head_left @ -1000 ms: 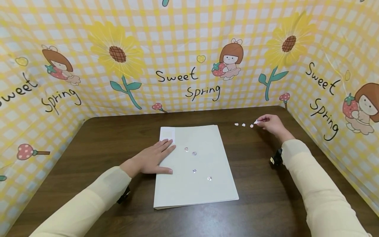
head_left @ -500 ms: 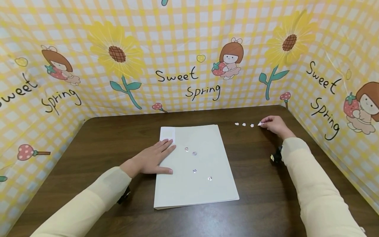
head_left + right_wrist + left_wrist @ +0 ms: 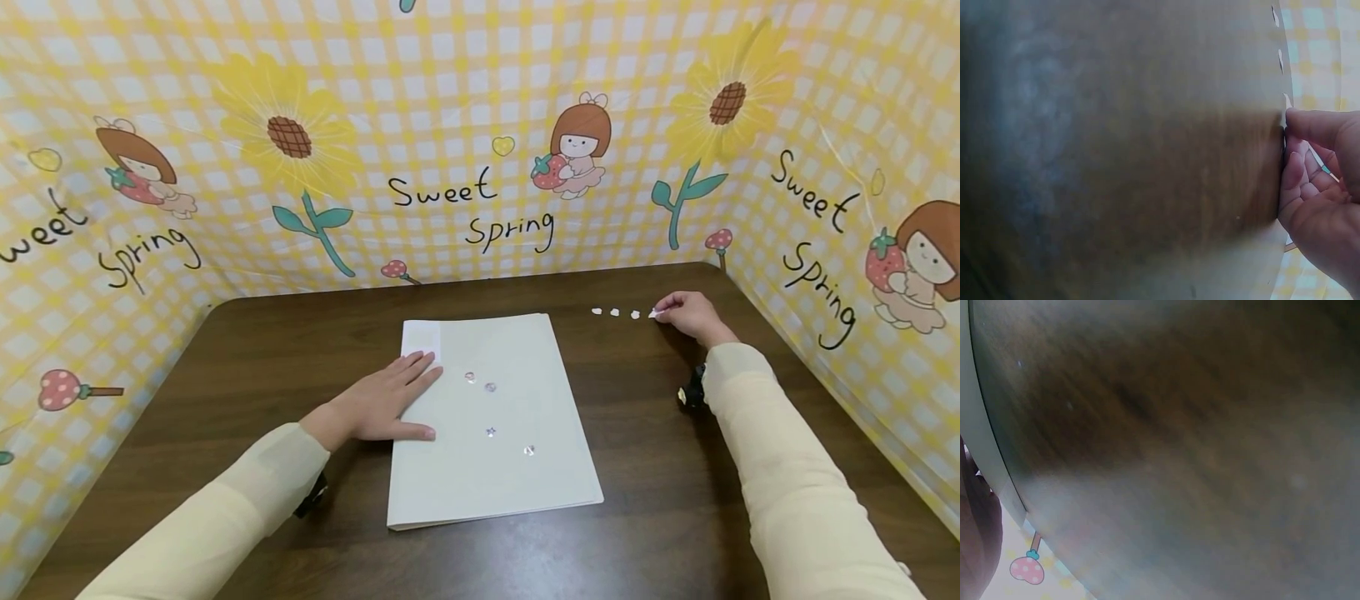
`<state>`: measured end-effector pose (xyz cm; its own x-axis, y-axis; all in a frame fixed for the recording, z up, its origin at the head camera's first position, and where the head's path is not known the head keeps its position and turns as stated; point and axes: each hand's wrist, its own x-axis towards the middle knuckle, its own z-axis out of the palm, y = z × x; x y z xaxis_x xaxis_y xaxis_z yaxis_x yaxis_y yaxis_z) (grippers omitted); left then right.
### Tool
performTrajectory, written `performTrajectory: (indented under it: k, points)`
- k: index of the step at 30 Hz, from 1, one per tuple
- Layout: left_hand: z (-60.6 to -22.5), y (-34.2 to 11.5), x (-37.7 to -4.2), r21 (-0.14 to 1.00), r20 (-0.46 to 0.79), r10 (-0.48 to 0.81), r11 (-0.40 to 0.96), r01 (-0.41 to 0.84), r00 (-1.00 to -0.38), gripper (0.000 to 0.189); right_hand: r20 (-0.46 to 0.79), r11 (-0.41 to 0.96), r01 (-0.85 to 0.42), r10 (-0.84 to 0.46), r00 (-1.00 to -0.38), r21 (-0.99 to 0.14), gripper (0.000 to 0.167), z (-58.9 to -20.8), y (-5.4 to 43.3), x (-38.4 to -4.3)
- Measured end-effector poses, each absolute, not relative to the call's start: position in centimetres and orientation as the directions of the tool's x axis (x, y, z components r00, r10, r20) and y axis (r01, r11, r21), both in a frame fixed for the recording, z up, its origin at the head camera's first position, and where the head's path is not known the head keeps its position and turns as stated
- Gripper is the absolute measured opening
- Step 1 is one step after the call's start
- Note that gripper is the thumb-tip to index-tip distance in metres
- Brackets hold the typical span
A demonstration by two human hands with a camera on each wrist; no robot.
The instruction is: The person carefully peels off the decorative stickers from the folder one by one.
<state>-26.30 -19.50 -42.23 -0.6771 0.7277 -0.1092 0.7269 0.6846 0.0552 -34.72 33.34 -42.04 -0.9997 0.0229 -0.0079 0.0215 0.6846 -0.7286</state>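
A white folder (image 3: 517, 475) lies on the brown table, with several small shiny stickers (image 3: 491, 432) spread over its cover. My left hand (image 3: 378, 400) rests with straight fingers on the folder's left side. At the back right, my right hand (image 3: 690, 317) pinches a small white scrap (image 3: 654, 313) between thumb and fingertips, low over the tabletop. That scrap is at the right end of a row of small white scraps (image 3: 615, 312). In the right wrist view the thumb and index finger (image 3: 1316, 128) meet at the table's far edge, and the scrap is mostly hidden.
A pale label (image 3: 422, 337) sits at the folder's upper left corner. Yellow checked cloth (image 3: 442, 242) with printed flowers and figures stands around the back and sides of the brown table (image 3: 315, 333). A dark wrist camera (image 3: 692, 390) hangs under the right sleeve.
My right hand shifts slightly right with the white scrap, then back a little toward the row's end, fingers still pinching. My left hand stays on the folder. The head view tilts slightly.
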Motion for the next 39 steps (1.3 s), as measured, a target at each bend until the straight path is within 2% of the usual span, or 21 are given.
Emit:
performTrajectory:
  k: [11,18,39]
  points:
    - [-42.38,-19.6,-26.28,0.047,-0.099,0.73,0.683,0.729,-0.677,0.104,-0.045,0.755,0.018,-0.015,-0.999,-0.656,0.018,-41.74,32.89,-34.79]
    - [-42.46,-19.7,-26.32,0.052,-0.069,0.745,0.667,0.743,-0.663,0.102,-0.055,0.747,0.021,-0.02,-0.998,-0.664,0.019,-41.58,32.89,-34.56]
    - [-42.34,-19.66,-26.29,0.048,-0.092,0.738,0.674,0.737,-0.669,0.103,-0.021,0.678,0.018,0.004,-1.0,-0.735,0.024,-42.25,33.55,-34.62]
